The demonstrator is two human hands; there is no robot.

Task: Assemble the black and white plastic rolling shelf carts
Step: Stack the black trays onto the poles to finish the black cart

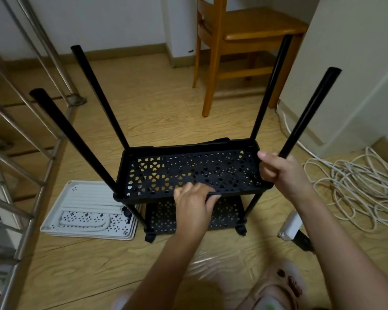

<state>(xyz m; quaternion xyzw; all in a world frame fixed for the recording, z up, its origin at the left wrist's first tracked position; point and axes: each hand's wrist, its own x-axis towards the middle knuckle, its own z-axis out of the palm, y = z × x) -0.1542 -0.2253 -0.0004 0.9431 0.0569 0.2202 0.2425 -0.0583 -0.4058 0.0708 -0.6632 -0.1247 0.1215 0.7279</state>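
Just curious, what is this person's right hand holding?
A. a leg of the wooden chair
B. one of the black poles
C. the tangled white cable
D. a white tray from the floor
B: the right hand has its fingers curled round the lower end of the black pole at the near right corner of the top shelf, while the left hand grips that shelf's front rim.

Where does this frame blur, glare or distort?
Head view: wide-angle distortion splays the black poles outward; the slipper at the bottom edge is blurred; the plastic film on the floor shows glare; the left hand on the black shelf and right hand on a pole are sharp; light is soft, without hard shadows.
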